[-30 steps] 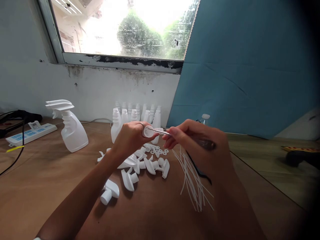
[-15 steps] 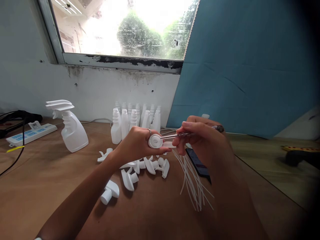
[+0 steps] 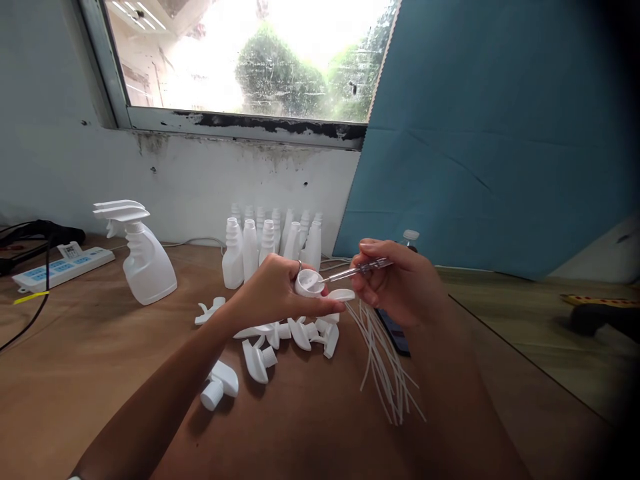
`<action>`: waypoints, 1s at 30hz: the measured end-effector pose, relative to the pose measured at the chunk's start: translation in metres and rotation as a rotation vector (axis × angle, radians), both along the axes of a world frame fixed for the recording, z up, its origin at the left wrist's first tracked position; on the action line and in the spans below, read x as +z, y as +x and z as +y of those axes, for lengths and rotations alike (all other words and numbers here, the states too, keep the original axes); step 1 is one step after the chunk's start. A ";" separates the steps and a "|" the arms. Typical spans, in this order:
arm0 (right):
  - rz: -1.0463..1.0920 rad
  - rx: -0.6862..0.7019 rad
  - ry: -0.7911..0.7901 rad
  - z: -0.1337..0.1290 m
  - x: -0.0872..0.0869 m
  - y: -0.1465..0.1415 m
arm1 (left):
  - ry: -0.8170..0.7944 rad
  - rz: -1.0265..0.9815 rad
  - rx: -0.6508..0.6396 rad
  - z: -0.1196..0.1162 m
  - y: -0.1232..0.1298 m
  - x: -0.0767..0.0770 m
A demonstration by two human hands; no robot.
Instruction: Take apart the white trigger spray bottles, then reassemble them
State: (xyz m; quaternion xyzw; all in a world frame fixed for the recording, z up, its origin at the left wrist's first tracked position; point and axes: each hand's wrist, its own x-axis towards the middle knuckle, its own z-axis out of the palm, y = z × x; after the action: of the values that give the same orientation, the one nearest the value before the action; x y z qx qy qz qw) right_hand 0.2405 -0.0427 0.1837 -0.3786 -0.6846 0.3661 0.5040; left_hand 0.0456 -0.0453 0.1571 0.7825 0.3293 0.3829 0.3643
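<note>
Gripping 1 white spray head in the left hand, with fingers curled closed around it, above the table; pinching 1 slim tool in the right hand, aimed at the open collar.

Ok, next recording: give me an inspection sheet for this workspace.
Surface: brown tabletop.
Work items: white spray head, slim tool angled to its round opening; contact unclear.
Clutter: loose spray heads, thin white tubes, phone partly hidden.
Grip: left hand holds the spray head; right hand holds the tool.
Cables: black cord by the power strip; pale cable near the wall.
Surroundings: standing white bottles, window, blue sheet on the right.
</note>
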 end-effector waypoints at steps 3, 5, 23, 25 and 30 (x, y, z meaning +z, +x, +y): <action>0.137 0.041 -0.136 0.002 -0.004 -0.006 | -0.032 -0.010 -0.022 0.001 0.000 0.000; 0.217 0.043 -0.165 0.003 -0.006 -0.009 | -0.034 -0.018 -0.002 0.002 -0.001 -0.001; -0.169 -0.342 0.606 -0.011 -0.024 -0.024 | 0.102 0.118 0.251 0.016 -0.004 -0.012; -0.303 -0.443 0.688 -0.006 -0.026 -0.019 | 0.155 0.217 0.292 0.021 -0.008 -0.015; -0.479 -0.590 0.761 0.002 -0.026 -0.007 | 0.197 0.570 0.412 0.033 -0.019 -0.017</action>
State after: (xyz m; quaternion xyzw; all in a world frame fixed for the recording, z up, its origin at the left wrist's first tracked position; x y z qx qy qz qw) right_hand 0.2333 -0.0411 0.1579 -0.4183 -0.7292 -0.1617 0.5169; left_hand 0.0263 -0.0123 0.1396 0.8063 0.5298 0.2447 0.0961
